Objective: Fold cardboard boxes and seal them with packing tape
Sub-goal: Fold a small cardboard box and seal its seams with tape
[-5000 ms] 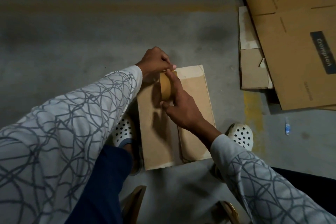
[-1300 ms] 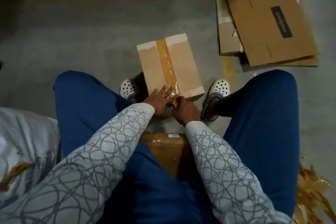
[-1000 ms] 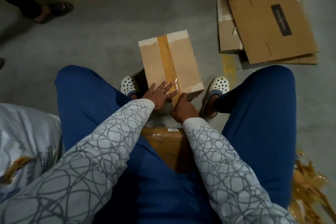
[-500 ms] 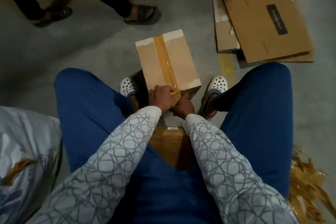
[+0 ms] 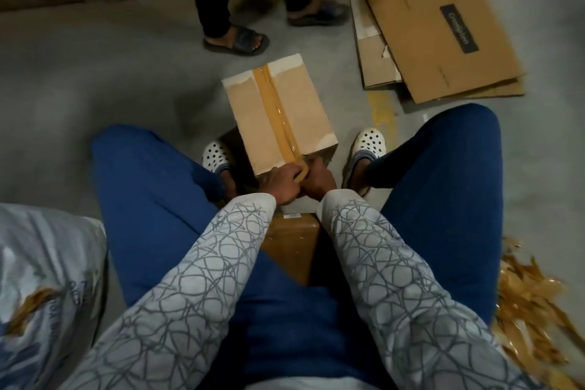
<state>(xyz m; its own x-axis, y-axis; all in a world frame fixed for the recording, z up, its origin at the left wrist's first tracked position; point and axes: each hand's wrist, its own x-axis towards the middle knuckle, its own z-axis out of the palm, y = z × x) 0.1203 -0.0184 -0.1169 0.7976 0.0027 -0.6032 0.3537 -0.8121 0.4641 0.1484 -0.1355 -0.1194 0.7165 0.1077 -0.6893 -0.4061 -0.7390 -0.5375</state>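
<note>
Legs in blue are being held wide apart at the near side, and a brown box is being kept between them, maybe as a seat.

Just past it, both hands are being held together, touching each other, at the near short edge of the cardboard box. The left hand is being curled over the end of the tape, right where the strip comes off the top. The right hand is being curled too, round what looks like the tape roll. Most of the roll is being hidden by the fingers, so this cannot be told for sure.

The cardboard box is being kept on the floor between two white shoes, right in front of the hands. Its long side is being pointed away from the person, leaning a little to the left at the far end. The tape is being run down the middle, from the far edge to the near one. Both hands are about as near to it.

Most likely the tape is being readied for tearing here, then pressing down over the near side.

Farther off, flat cardboard is being stored on the right, and another person's feet are being seen.
</note>
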